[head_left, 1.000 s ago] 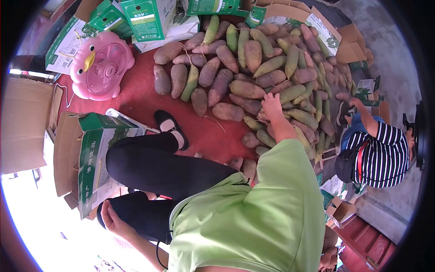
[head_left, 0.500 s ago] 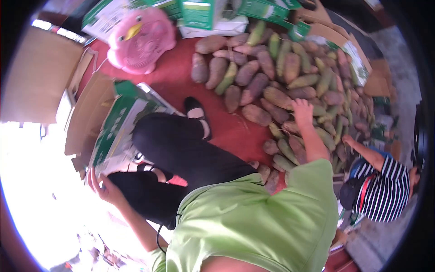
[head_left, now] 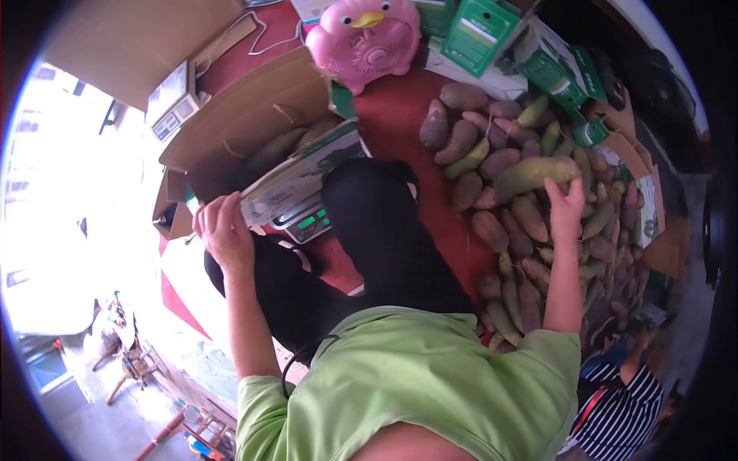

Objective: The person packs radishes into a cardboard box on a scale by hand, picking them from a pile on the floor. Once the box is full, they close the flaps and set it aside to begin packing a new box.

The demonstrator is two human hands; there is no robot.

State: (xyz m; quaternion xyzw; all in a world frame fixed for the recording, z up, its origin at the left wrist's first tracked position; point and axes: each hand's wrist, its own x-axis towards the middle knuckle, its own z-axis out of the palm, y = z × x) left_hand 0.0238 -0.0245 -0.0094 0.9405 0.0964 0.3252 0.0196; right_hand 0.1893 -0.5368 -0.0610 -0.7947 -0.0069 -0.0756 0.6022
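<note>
My right hand (head_left: 567, 201) is closed around one end of a long green radish (head_left: 530, 175), raised above a heap of green and purplish-red radishes (head_left: 530, 219). On the other side, my left hand (head_left: 225, 234) grips the near corner of an open cardboard box (head_left: 307, 180), fingers bent at its edge. A few radishes (head_left: 273, 150) lie in the shade inside that box. Beneath it, a scale (head_left: 307, 224) shows lit green digits.
A pink bird-faced fan (head_left: 365, 46) stands on the red floor covering (head_left: 392, 115). Green cartons (head_left: 480, 34) sit behind the heap. At the left is a white device (head_left: 173, 104). A person in a striped shirt (head_left: 619, 411) works at the lower right.
My right hand has lifted a green radish off the heap. My left hand has come up to the box corner. The view has turned left, showing the box's inside and the scale.
</note>
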